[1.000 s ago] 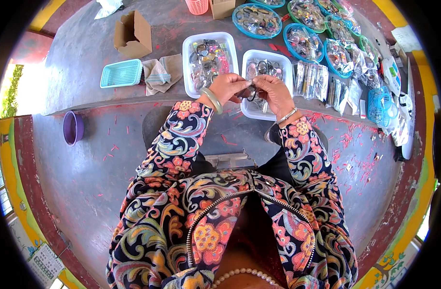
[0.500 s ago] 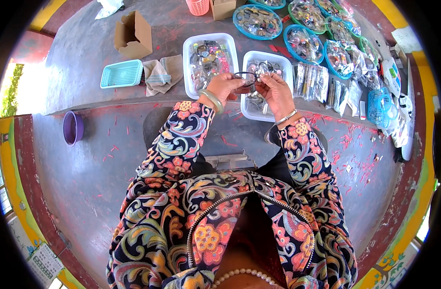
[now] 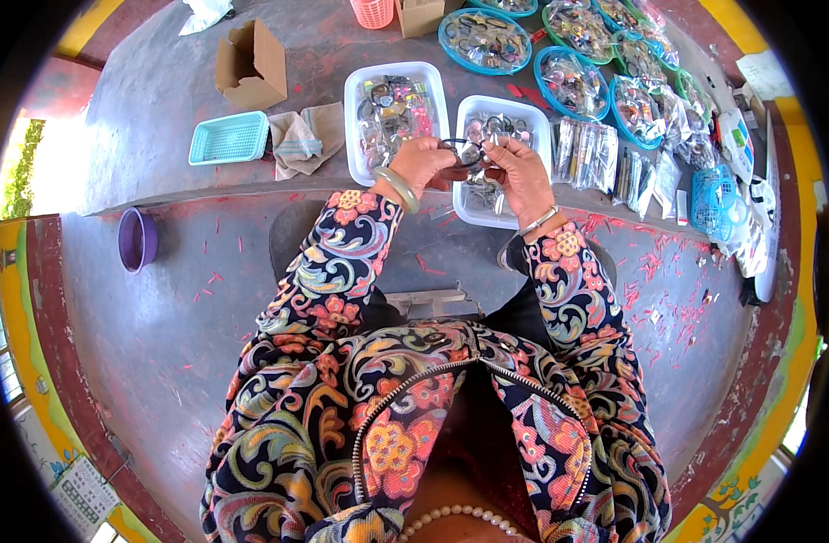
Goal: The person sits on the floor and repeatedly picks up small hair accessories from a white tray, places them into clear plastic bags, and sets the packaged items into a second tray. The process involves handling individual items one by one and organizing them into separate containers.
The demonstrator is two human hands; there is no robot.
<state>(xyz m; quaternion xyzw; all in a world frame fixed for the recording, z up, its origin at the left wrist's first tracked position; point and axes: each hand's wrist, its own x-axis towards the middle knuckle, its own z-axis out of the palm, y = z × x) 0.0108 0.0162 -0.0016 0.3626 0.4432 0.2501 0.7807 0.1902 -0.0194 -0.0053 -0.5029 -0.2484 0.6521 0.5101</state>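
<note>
A thin black ring-shaped band [image 3: 456, 141], perhaps a hair tie or bracelet, is stretched between my two hands. My left hand [image 3: 423, 165] pinches its left side, with a pale green bangle on that wrist. On the other side, the fingertips of my right hand [image 3: 519, 171] grip the right end of the band. Both hands are above the near edges of two white plastic tubs. The left tub [image 3: 352, 127] holds many small packaged items. Dark bands and small pieces fill the right tub [image 3: 545, 136], partly hidden under my hands.
Blue and green round baskets [image 3: 538, 89] of bagged items crowd the back right. Clear packets [image 3: 585, 156] lie right of the tubs. To the left are a turquoise basket [image 3: 224, 140], a cloth [image 3: 310, 140] and an open carton [image 3: 261, 68]. A purple basin [image 3: 138, 242] is on the floor.
The black band has turned slightly and looks narrower between my fingers. My fingers have shifted a little around it; everything else is where it was.
</note>
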